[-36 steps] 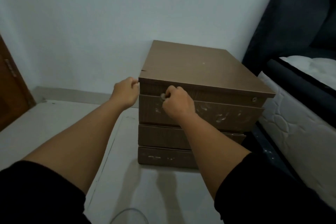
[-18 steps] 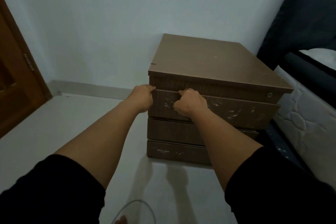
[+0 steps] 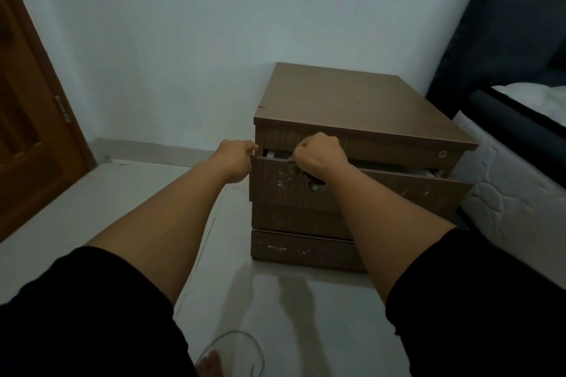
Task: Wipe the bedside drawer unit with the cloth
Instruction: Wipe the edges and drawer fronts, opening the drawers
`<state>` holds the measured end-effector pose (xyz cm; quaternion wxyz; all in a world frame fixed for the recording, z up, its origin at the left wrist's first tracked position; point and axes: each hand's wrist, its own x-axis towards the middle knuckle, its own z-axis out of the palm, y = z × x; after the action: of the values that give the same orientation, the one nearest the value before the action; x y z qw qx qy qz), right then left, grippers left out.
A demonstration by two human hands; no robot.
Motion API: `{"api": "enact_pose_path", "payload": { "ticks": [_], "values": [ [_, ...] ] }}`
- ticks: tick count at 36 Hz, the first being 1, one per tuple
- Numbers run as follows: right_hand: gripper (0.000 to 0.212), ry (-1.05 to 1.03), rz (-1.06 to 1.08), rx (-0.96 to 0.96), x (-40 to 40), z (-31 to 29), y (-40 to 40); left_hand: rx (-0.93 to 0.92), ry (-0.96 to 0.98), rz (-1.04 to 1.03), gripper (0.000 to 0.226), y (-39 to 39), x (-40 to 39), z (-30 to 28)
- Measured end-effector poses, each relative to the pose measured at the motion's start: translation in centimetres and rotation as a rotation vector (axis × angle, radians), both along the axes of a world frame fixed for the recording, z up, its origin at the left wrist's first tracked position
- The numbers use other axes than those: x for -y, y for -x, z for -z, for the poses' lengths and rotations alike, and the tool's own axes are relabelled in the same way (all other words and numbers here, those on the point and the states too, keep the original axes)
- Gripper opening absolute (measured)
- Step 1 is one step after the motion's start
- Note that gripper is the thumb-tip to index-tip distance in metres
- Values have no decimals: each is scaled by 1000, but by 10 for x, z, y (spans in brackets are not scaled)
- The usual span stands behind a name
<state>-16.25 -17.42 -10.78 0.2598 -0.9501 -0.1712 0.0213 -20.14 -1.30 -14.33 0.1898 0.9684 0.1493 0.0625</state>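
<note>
A brown bedside drawer unit [image 3: 352, 162] is seen standing on the pale floor [image 3: 122, 208], backed against the white wall [image 3: 214, 24] and set just beside the bed [image 3: 514, 180] on the right. Its second drawer [image 3: 382, 190] is held slightly open, a narrow gap being shown under the top drawer's front, with pale contents glimpsed inside but not identifiable. The left hand [image 3: 234, 159] is curled closed over the drawer's left top corner, its fingers [image 3: 249, 148] hooked at the edge. The right hand [image 3: 320, 154] is clenched into a fist over the drawer's upper edge near the middle, something greyish being bunched beneath it; whether that is the cloth cannot be told. The drawer's long axis is laid left to right across the view, and its travel is directed straight toward the person, so any further pull is judged to run back along both forearms. The left hand is placed at the drawer's end, the right nearer its centre, so an uneven pull could be expected to skew the drawer. The worn, scuffed drawer fronts and the top panel [image 3: 352, 101] are left within easy reach of the right hand. A clear rounded object [image 3: 232, 355] is seen at the bottom edge by a bare foot [image 3: 209, 367].
</note>
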Motion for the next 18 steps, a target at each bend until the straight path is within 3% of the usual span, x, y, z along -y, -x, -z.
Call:
{"api": "enact_pose_path", "payload": {
  "ticks": [4, 6, 8, 12, 18],
  "values": [
    [29, -217, -52, 161, -24, -4, 12, 6, 27, -27, 49, 4, -8, 1],
    [28, -224, -121, 235, -36, 0, 16, 6, 31, -44, 48, 5, -10, 3],
    [29, -96, -218, 260, -46, 8, 17, 2, 20, -56, 47, 5, -11, 5],
    [44, 206, -327, 128, -53, 29, 19, 4, 0, -64, 42, 4, -12, 7],
    [46, 223, -317, 124, -50, 33, 13, 76, 6, -97, 36, 2, -13, 12]
  ]
}}
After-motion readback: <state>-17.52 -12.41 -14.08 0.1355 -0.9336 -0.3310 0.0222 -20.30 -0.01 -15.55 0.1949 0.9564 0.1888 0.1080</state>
